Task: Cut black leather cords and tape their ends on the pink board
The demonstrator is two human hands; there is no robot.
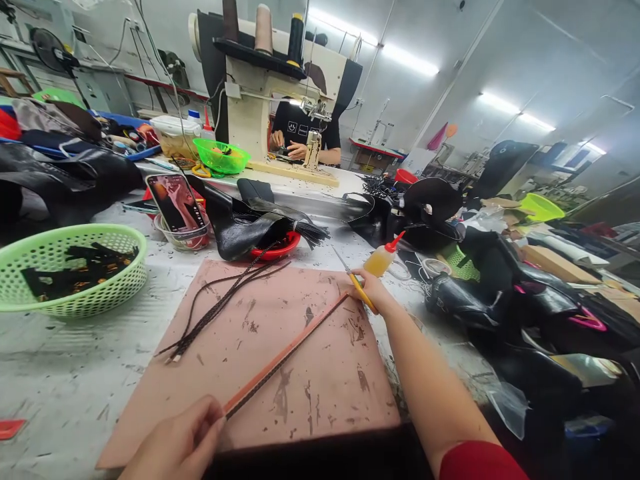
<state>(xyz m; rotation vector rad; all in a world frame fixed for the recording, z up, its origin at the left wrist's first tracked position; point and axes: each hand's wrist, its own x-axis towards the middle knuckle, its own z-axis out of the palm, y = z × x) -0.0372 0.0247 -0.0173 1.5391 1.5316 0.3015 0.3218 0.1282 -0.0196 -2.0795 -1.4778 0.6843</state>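
Observation:
My left hand [187,437] pinches the near end of a dark braided cord [273,369]. The cord runs diagonally along an orange strip [287,350], whose near end also meets my fingertips. At the far end of the strip, my right hand [374,293] holds yellow-handled scissors [369,303], their blades pointing away from me. Both the strip and the cord lie over a pinkish, scuffed board [320,400]. Several loose braided cords [220,307] lie on the board's left half, reaching up toward a bundle of cords. Just beyond my right hand is a glue-like bottle [380,260] with a red nozzle.
A green basket [100,303] of black pieces stands left. A phone [175,202] leans in a clear tub. Black leather pieces [245,230] lie around a red bowl [277,250]; more black items [500,300] pile up at right. Another person sits behind a sewing machine [255,100].

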